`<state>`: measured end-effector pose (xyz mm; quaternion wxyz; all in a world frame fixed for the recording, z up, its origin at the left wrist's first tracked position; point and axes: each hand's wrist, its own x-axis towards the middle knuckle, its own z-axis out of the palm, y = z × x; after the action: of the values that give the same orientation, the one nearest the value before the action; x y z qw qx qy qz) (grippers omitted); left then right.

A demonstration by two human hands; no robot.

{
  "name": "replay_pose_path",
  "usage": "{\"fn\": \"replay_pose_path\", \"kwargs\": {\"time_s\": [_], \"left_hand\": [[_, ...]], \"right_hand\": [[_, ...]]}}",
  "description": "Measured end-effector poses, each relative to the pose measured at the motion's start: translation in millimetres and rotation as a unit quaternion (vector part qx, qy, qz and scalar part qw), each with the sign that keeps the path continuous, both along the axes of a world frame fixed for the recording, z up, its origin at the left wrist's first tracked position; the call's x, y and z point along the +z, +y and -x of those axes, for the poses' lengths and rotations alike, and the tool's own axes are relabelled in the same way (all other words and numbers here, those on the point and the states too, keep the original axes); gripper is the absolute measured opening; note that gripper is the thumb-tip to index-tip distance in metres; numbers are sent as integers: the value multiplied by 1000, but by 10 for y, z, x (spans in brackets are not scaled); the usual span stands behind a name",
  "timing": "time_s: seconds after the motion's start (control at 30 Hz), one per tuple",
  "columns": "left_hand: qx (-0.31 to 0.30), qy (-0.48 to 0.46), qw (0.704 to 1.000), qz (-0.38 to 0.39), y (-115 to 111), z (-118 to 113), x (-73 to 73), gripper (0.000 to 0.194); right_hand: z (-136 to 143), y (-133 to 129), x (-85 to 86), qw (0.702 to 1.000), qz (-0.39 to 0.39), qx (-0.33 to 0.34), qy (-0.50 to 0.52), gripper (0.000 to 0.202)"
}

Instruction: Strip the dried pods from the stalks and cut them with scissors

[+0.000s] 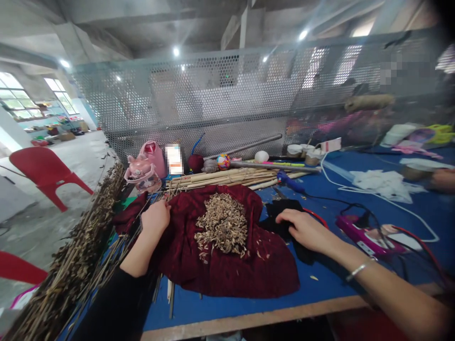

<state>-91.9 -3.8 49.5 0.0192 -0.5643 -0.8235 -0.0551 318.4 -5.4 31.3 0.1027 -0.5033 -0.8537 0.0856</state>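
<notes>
One dried-plant heap [224, 222] on maroon cloth [245, 279] | between left grip [156, 217], curled, and right grip [306, 231], half-curled | holds: cannot tell

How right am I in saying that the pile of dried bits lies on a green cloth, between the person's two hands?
Not quite: the cloth is dark red, not green, as the head view shows. The pile of dried bits does lie on it, between the person's left hand and right hand.
</notes>
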Motion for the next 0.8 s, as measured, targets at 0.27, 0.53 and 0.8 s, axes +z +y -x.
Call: {"fn": "replay_pose_path", "kwargs": {"time_s": [0.27, 0.53, 0.8], "left_hand": [[159, 13, 986, 58, -135, 475, 170, 33], [81, 29, 995, -57, 108, 216, 175, 38], [-105, -26, 994, 28, 636, -282, -42, 33]], "right_hand": [[-136, 41, 194, 992, -28, 18, -119, 31], [537, 757, 157, 986, 56, -160, 9, 52], [1002, 1156, -69, 981, -9, -191, 25, 24]]}}
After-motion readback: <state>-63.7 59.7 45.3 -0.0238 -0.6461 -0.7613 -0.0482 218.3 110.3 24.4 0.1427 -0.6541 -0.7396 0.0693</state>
